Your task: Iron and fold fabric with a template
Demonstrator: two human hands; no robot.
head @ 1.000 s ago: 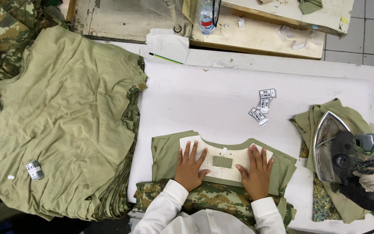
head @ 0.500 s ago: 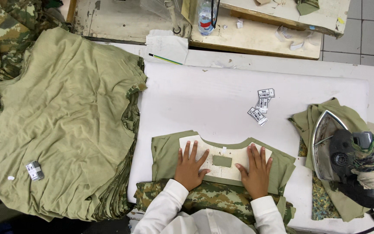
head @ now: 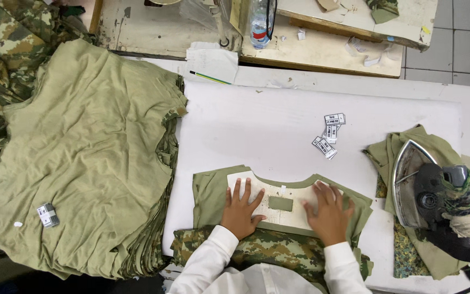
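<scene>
- I am pressing my left hand (head: 240,209), fingers spread flat and gripping nothing, on the pale template (head: 276,198).
- I am laying my right hand (head: 328,212) likewise flat and splayed, at three o'clock of the left.
- The template is lying on the olive fabric piece (head: 210,188) at six o'clock on the white table (head: 257,130); both hands are covering its ends.
- I am judging the template stiff and light, the fabric soft and prone to shifting; edges are the best hold.
- Small labels (head: 328,133) are sitting at twelve o'clock, well apart.
- The iron (head: 428,190) is resting at three o'clock.
- The stacked olive cloth (head: 88,152) is lying at nine o'clock.
</scene>
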